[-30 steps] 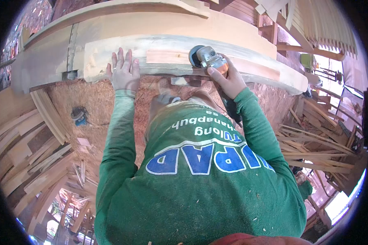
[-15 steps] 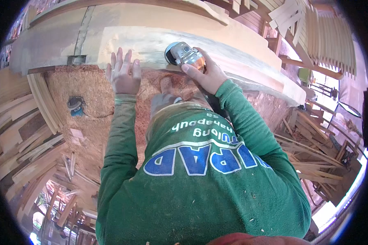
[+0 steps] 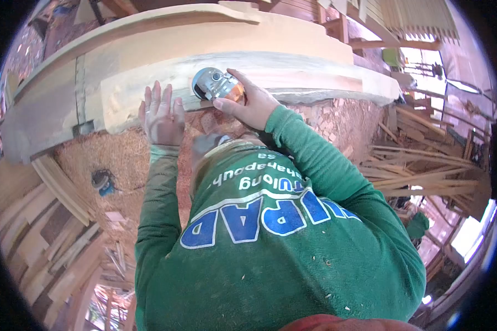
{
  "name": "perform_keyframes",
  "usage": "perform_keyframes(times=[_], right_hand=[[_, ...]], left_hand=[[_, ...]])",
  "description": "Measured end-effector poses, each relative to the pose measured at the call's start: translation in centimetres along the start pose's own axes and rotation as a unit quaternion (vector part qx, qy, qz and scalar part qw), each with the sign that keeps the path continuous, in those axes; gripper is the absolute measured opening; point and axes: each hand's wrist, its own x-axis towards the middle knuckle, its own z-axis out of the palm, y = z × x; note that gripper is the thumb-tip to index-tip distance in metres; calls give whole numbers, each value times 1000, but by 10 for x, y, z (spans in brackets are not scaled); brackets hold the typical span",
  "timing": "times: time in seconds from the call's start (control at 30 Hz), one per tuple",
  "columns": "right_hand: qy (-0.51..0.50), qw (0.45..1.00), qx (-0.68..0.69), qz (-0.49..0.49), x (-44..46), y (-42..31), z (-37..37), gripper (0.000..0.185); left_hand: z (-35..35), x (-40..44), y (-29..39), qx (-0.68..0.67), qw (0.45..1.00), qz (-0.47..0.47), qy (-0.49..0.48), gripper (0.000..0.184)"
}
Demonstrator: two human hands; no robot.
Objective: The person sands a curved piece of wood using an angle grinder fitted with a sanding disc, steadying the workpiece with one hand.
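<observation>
My right hand (image 3: 255,103) is wrapped around the body of an angle grinder (image 3: 222,86) with a silver head and an orange part. The grinder's round disc faces the pale surface of a long wooden plank (image 3: 298,70); whether it touches cannot be made out. My left hand (image 3: 164,118) is held out with fingers extended at the plank's near edge, left of the grinder. It holds nothing, and contact with the wood is unclear. Grey patches mark the plank around the disc.
A blue-and-dark power tool (image 3: 103,183) lies on the sawdust-covered ground (image 3: 130,157) at left, with a cord. Stacked boards (image 3: 61,190) are at the left edge. Loose wood strips (image 3: 419,171) pile up at right, and slatted pieces (image 3: 422,19) stand at the far right.
The grinder in my right hand has moved left along the plank, closer to my left hand. The view has shifted, and my left hand remains extended.
</observation>
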Motion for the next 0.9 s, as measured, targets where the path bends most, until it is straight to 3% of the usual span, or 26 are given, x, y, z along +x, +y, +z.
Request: perform_keyframes(times=[0.2, 0.57, 0.67, 0.9], right_hand=[[122, 985, 104, 60, -43, 78, -42, 106], [222, 938, 257, 73, -93, 160, -126, 99], [238, 941, 208, 121, -104, 176, -151, 99], [271, 928, 218, 135, -129, 242, -208, 98]], left_hand=[[29, 5, 60, -16, 992, 58, -109, 56], [82, 49, 108, 80, 987, 56, -130, 71], [95, 60, 115, 114, 984, 11, -137, 71], [93, 65, 131, 152, 977, -14, -148, 68]])
